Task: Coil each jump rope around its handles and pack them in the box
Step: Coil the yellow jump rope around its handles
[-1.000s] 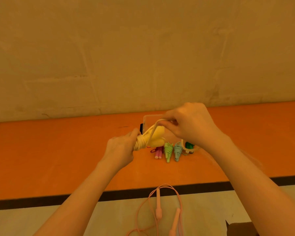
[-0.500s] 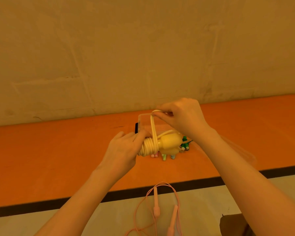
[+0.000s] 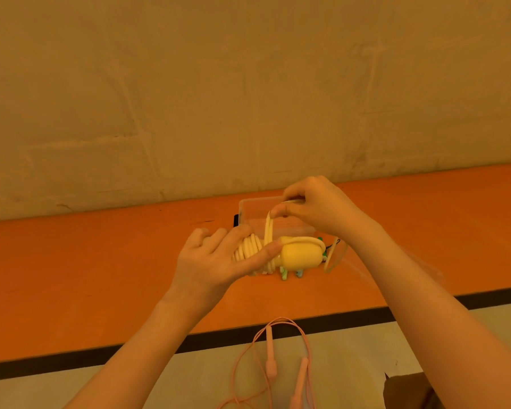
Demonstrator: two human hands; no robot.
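My left hand (image 3: 216, 261) holds the yellow jump rope (image 3: 300, 255) by its handles, thumb pressed across the coiled cord, the other fingers spread behind it. Several turns of cord wrap the handles. My right hand (image 3: 316, 206) pinches the loose end of the yellow cord and pulls it straight up above the coil. Behind my hands a clear plastic box (image 3: 254, 212) lies open on the orange surface (image 3: 86, 276). Coiled ropes (image 3: 285, 274) in green and blue lie mostly hidden behind the yellow one. An uncoiled pink jump rope (image 3: 270, 364) lies on the pale floor near me.
The orange surface has a black front edge (image 3: 101, 351) and runs along a plastered wall (image 3: 248, 98). A brown cardboard corner (image 3: 410, 392) shows at the bottom right. A small dark object (image 3: 236, 221) sits at the box's left end.
My left hand has loosened, its fingers now spread with the thumb across the coil. The right hand keeps the cord end pulled up above the handles. The view has shifted a little.
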